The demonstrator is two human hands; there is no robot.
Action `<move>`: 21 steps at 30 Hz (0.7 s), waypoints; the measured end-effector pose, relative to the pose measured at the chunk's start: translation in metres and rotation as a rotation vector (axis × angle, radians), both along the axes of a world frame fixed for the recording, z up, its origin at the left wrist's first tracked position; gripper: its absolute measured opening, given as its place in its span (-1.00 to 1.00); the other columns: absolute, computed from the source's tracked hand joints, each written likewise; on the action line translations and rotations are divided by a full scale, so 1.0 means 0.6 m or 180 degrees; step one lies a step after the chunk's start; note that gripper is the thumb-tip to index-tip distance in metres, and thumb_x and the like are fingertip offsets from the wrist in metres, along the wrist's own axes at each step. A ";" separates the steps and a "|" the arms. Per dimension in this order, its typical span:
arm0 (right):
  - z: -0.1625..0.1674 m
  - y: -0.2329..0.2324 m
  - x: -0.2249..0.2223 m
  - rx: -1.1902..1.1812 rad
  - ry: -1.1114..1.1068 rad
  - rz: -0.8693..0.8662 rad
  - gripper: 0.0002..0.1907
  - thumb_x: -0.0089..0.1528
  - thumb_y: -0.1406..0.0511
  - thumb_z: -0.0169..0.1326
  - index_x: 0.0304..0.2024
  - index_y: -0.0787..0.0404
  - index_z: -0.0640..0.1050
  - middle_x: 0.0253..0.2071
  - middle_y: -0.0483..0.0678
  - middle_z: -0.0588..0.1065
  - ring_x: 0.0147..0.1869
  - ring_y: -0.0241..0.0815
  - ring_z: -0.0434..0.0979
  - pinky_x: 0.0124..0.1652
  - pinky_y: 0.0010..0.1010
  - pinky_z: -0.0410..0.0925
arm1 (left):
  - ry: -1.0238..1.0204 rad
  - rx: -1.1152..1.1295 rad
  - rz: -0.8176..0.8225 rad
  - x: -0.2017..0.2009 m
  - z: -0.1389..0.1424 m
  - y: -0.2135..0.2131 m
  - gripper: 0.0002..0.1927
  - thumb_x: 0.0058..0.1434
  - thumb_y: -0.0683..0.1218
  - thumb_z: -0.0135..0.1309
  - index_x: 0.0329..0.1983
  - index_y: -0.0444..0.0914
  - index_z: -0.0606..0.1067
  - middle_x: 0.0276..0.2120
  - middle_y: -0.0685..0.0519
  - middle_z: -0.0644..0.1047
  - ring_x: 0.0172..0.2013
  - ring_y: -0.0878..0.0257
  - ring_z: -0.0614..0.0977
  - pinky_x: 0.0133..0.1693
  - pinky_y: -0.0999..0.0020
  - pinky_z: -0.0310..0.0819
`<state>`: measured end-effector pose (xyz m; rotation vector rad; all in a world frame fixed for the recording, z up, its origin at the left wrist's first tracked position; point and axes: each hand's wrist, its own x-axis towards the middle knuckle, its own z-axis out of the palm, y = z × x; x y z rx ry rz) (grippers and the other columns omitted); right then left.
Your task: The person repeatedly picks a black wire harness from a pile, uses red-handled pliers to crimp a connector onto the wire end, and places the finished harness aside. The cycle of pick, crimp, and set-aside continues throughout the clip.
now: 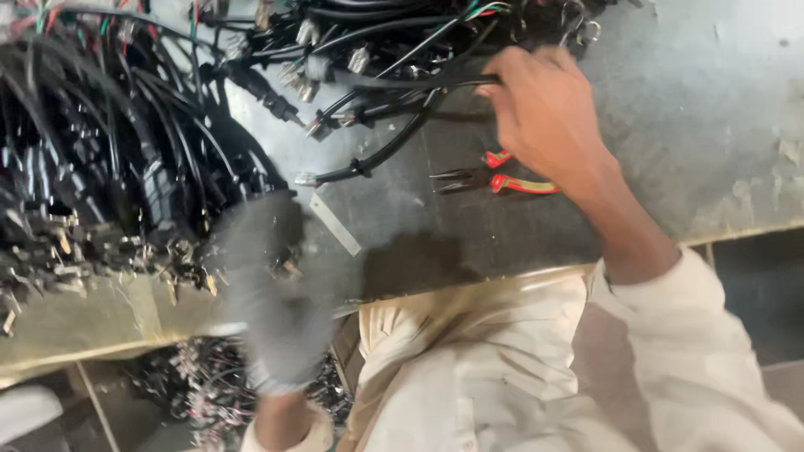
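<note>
My right hand [544, 109] is bare and grips a bundle of black cables [402, 79] near the top of the grey worktable [720, 109]. Metal connector ends [311, 128] hang off those cables to the left of the hand. My left hand [268, 276] wears a grey glove, is blurred by motion, and sits at the edge of a big heap of black wire harnesses [92, 167]; whether it holds anything I cannot tell. Red-handled pliers [494, 180] lie on the table just under my right wrist.
A small flat metal strip [335, 224] lies on the table between my hands. The table's front edge [100, 318] runs across the lower left. Below it a pile of small wired connectors [209, 385] sits on the floor. My cream shirt [519, 368] fills the lower right.
</note>
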<state>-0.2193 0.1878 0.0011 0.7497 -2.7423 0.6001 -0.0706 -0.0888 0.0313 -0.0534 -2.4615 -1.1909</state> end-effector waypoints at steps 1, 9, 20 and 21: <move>0.016 -0.005 0.017 -0.0332 -0.0356 -0.0002 -0.87 0.46 0.35 0.18 0.03 0.23 0.53 -0.23 -0.06 0.55 -0.10 0.04 0.48 -0.05 -0.13 0.34 | -0.0251 -0.0212 -0.0226 0.004 -0.021 0.028 -0.47 0.30 -0.11 0.19 0.32 -0.27 0.39 0.09 -0.11 0.52 0.01 0.02 0.58 0.07 0.13 0.50; 0.017 -0.022 0.221 -0.4850 -0.1878 0.0081 -0.84 0.52 0.24 -0.02 -0.01 0.21 0.47 -0.39 -0.06 0.42 -0.25 -0.19 0.46 -0.15 -0.29 0.35 | -0.0686 0.1294 -0.1162 0.000 -0.084 0.190 -0.77 0.40 -0.01 0.14 -0.05 -0.25 0.51 -0.19 -0.10 0.58 -0.16 -0.04 0.60 -0.08 0.14 0.44; 0.083 -0.070 0.296 -0.2961 -0.1311 0.0671 -0.76 0.33 0.19 0.09 -0.21 0.26 0.54 -0.49 -0.10 0.46 -0.48 -0.23 0.43 -0.42 -0.34 0.24 | -0.1796 0.2052 -0.2477 -0.009 -0.087 0.148 -0.64 0.50 -0.01 -0.08 0.24 -0.28 0.45 0.06 -0.02 0.56 0.02 0.24 0.57 0.07 0.36 0.45; 0.070 -0.050 0.292 -0.2318 -0.0939 0.0578 -0.80 0.30 0.25 0.13 -0.19 0.29 0.56 -0.53 -0.12 0.41 -0.51 -0.20 0.39 -0.45 -0.31 0.20 | -0.1679 0.2391 -0.2086 -0.011 -0.073 0.135 -0.64 0.46 -0.03 -0.05 0.23 -0.28 0.46 0.05 -0.03 0.57 0.02 0.23 0.57 0.07 0.32 0.46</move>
